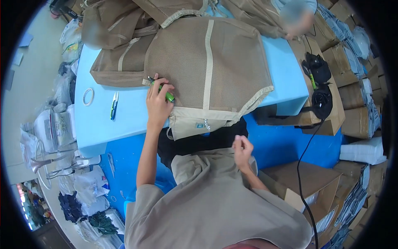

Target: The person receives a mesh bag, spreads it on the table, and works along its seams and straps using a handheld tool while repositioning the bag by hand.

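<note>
A large brown mesh piece (178, 54) with a pale central strip and cream trim lies over the light blue table (95, 137). Its cream lower end, bearing a small label (200, 125) and a twisted cord, hangs over the near edge. My left hand (159, 97) rests at its lower left corner, fingers wrapped round a green tool (169, 96) with dark ends. My right hand (243, 150) is off the table above my lap, apart from the mesh, its fingers curled; whether they hold anything is hidden.
Green-handled snips (114, 106) and a tape roll (88, 96) lie on the table's left. More brown mesh is piled behind, near another person's hand (299, 30). Bagged goods line the left; cartons (352, 99) and a black cable (299, 178) are right.
</note>
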The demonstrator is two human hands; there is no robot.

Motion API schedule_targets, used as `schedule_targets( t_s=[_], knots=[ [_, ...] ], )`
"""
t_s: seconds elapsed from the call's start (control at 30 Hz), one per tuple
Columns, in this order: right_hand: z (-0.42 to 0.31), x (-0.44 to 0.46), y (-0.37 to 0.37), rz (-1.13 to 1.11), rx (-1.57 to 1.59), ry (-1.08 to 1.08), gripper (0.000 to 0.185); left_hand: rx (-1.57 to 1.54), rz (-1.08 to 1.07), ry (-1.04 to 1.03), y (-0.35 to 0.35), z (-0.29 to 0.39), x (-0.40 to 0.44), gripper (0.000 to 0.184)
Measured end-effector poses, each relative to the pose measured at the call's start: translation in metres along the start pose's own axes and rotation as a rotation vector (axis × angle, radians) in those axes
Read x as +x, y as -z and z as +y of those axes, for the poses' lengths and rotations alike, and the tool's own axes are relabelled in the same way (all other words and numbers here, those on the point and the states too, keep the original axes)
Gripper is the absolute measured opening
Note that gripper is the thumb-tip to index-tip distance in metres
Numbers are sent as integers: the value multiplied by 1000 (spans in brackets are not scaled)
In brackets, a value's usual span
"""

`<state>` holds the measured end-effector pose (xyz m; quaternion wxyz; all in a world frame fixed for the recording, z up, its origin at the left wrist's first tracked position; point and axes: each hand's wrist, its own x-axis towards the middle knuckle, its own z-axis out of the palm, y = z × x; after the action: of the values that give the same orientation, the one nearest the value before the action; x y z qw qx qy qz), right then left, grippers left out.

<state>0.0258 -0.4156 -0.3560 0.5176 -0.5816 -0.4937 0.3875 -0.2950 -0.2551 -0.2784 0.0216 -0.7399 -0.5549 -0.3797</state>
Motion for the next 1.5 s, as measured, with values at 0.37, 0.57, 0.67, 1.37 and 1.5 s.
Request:
schedule_targets(
  t_s=[0.37, 0.57, 0.67, 1.37, 1.5],
  knots=[
    [-64, 135, -9, 93, -640, 479, 44, -141, 150, -16, 0, 3, 2, 23],
    [-53, 156, 5, 83, -805, 407, 70, -204, 3, -58, 9, 7, 13, 25],
    [-59, 155, 5, 147, -899, 395, 71, -211, -44, -84, 15, 8, 13, 24],
    [-99, 139, 1, 262, -900, 114, 74, -304, -370, -277, 37, -2, 63, 19],
    [-101, 139, -1, 268, -911, 123, 70, -293, -372, -313, 33, -6, 63, 20]
  ],
)
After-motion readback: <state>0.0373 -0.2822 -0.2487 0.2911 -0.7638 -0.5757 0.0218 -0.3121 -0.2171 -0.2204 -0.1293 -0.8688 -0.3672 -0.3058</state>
